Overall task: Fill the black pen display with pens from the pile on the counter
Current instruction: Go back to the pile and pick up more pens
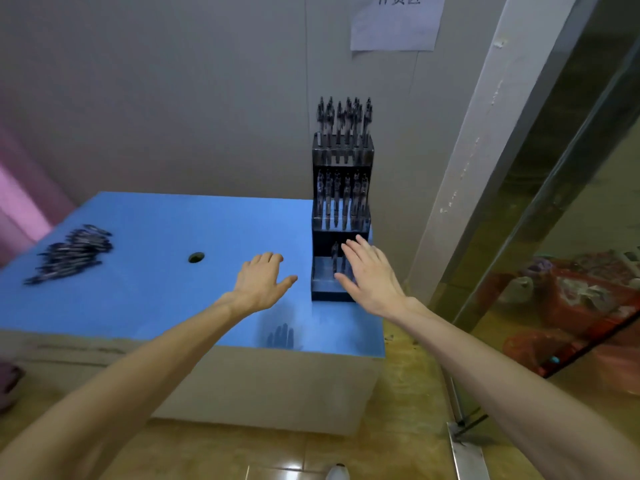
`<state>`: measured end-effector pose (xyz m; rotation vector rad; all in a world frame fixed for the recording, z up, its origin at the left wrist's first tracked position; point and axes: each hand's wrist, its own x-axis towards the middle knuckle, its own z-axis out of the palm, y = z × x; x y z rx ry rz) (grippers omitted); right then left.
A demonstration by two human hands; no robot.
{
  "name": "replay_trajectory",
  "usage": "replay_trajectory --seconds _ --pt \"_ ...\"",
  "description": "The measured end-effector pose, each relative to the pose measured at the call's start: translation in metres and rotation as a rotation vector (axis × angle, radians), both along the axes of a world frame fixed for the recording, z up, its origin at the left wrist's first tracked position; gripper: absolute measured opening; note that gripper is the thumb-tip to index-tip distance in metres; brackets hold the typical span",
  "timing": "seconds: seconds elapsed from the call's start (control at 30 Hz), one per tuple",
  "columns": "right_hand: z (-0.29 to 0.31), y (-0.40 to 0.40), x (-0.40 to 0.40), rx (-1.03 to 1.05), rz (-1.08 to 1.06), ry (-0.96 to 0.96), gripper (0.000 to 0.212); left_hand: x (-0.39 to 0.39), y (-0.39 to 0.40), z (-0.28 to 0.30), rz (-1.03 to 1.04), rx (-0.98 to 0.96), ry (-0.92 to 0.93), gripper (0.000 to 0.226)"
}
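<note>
Black display [341,216] at table [156,306] right edge: bottom tier nearly bare. Left hand [259,282], right hand [372,275] both spread, holding nothing. Grab pens [71,252] from left-edge pile, seat upright.

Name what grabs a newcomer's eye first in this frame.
The tall black pen display at the blue counter's right rear corner, its upper two tiers full of pens. Both hands, left and right, hover open in front of it, while the loose pen pile sits far left.
</note>
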<state>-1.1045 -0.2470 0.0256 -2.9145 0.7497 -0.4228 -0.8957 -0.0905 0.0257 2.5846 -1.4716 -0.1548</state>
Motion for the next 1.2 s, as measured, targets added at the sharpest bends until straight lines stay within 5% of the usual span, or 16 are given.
replay_trajectory --seconds 0.2,0.57,1.2 --pt "0.002 0.058 0.024 0.010 0.066 0.192 0.075 0.009 0.089 0.008 0.076 0.194 -0.080 0.077" --pt "0.034 0.176 0.136 -0.060 0.259 0.215 0.074 0.112 0.276 0.036 0.388 0.411 -0.099 0.082" --pt "0.022 0.355 0.480 -0.030 0.244 0.388 0.077 0.419 0.420 0.058 0.353 0.305 -0.064 0.081"
